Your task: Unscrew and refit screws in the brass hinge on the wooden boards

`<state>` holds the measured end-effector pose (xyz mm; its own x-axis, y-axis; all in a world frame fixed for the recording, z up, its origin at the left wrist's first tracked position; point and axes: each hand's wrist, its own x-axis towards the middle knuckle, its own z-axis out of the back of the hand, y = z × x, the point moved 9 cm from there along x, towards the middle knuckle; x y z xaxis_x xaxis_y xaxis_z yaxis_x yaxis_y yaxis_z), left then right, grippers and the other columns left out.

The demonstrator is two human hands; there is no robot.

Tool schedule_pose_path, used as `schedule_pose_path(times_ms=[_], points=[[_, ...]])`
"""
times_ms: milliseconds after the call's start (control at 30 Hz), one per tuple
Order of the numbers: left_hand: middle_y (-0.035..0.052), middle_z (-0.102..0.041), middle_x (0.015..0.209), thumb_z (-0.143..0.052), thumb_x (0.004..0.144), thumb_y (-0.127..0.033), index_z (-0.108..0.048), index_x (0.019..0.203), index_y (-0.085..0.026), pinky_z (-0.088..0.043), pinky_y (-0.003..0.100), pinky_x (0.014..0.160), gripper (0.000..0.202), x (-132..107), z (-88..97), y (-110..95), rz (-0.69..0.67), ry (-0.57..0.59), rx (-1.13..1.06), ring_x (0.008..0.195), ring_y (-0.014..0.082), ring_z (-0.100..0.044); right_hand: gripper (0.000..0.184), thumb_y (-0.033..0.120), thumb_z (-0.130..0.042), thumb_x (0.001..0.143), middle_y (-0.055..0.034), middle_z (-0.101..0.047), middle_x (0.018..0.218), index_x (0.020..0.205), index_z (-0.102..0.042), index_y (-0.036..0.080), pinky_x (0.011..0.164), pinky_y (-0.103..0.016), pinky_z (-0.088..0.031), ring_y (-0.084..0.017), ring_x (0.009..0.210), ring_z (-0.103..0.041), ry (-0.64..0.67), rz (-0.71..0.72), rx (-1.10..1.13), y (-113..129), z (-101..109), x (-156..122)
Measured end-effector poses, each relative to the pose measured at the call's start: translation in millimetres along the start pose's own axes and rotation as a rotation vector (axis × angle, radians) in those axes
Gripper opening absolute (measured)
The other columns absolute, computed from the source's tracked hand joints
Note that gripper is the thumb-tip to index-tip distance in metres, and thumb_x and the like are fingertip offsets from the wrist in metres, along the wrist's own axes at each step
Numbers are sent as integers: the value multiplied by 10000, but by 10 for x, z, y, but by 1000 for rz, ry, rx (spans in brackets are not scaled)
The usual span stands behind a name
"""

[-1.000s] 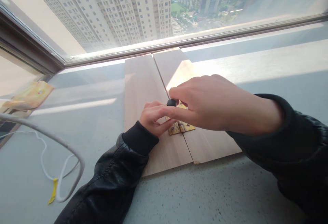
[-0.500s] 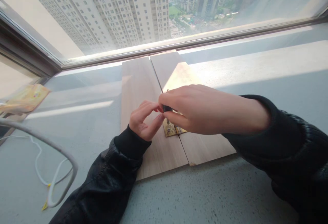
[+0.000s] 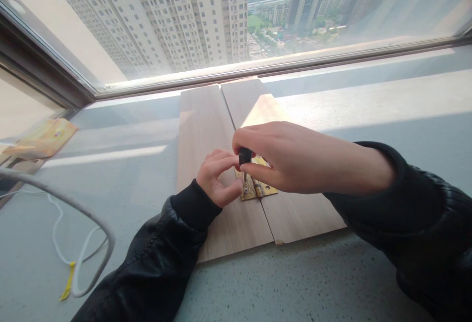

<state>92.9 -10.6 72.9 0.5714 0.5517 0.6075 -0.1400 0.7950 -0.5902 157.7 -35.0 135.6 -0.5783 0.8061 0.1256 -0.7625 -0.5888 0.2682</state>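
A short screwdriver [image 3: 245, 157] with a black handle stands over a worn brass-coloured hinge [image 3: 249, 194], its thin shaft pointing down at the hinge's left leaf. My right hand [image 3: 280, 155] is closed round the handle from the right. On the other side, my left hand [image 3: 217, 177] has its thumb and index finger apart, the index fingertip against or just beside the handle. A screw head [image 3: 246, 190] shows in the near part of the left leaf. The hinge spans the seam between a left wooden board [image 3: 202, 130] and a right wooden board [image 3: 302, 214]. My right hand hides its far part.
Both boards lie on a pale speckled sill [image 3: 236, 287] below a large window [image 3: 184, 17]. At the left, a white cable [image 3: 92, 219] loops with a yellow tag [image 3: 67, 282]. A yellowish packet [image 3: 47, 137] lies farther back.
My left thumb and index finger have parted from their pinch near the screwdriver. More of the black handle and the hinge now shows. The whole view has shifted slightly.
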Motion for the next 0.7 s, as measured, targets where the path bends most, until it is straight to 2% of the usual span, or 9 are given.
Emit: schedule_pose_path(times_ms=[100, 167, 267, 367, 433, 500, 600, 700], points=[[52, -624, 669, -627, 605, -213, -617, 694, -141, -454, 326, 611, 115, -6, 26, -27, -41, -37, 24, 660, 188, -561, 111, 219, -509, 813, -18, -534, 762, 801, -595, 148, 556, -254, -285, -109, 638, -432, 26, 32, 28, 44, -12, 16], [33, -614, 645, -656, 618, -190, -626, 764, -135, -451, 293, 580, 159, -17, 56, -56, -70, -63, -15, 620, 161, -564, 134, 209, -520, 814, -11, -531, 781, 857, -644, 182, 567, -251, -291, -102, 640, -435, 46, 44, 64, 70, -19, 24], [47, -632, 726, -661, 664, -150, -633, 864, -133, -477, 279, 614, 202, -38, 79, -75, -72, -69, -148, 682, 157, -597, 193, 189, -533, 815, -4, -526, 779, 944, -673, 224, 580, -246, -304, -97, 650, -442, 75, 59, 116, 97, -28, 22], [71, -638, 815, -632, 715, -144, -639, 882, -139, -498, 301, 665, 167, -59, 49, -50, -21, -31, -268, 774, 178, -617, 184, 182, -528, 823, -6, -516, 764, 917, -685, 209, 579, -245, -311, -92, 643, -435, 103, 74, 141, 107, -44, 11], [70, -638, 833, -621, 733, -127, -646, 888, -148, -506, 312, 691, 159, -66, 24, -42, -4, -12, -304, 803, 182, -621, 180, 183, -522, 831, -8, -521, 768, 906, -684, 205, 580, -243, -314, -90, 642, -435, 111, 85, 147, 110, -49, 4], [58, -638, 821, -640, 723, -122, -657, 879, -157, -512, 305, 685, 161, -64, 40, -63, -24, -46, -298, 785, 171, -619, 175, 212, -520, 837, -12, -540, 791, 913, -678, 209, 584, -246, -316, -93, 654, -447, 101, 95, 138, 117, -42, -1], [36, -633, 762, -719, 642, -108, -674, 811, -157, -502, 277, 641, 182, -51, 93, -112, -48, -135, -243, 737, 155, -605, 234, 355, -507, 844, -27, -563, 758, 890, -666, 191, 568, -267, -299, -117, 648, -469, -9, 45, 52, 87, 40, 13], [21, -609, 694, -768, 560, -83, -673, 783, -146, -475, 261, 588, 251, -40, 130, -148, -20, -191, -141, 696, 149, -581, 434, 533, -447, 824, -40, -531, 620, 751, -653, 157, 522, -283, -243, -133, 558, -453, -175, -95, -136, 30, 169, 22]])
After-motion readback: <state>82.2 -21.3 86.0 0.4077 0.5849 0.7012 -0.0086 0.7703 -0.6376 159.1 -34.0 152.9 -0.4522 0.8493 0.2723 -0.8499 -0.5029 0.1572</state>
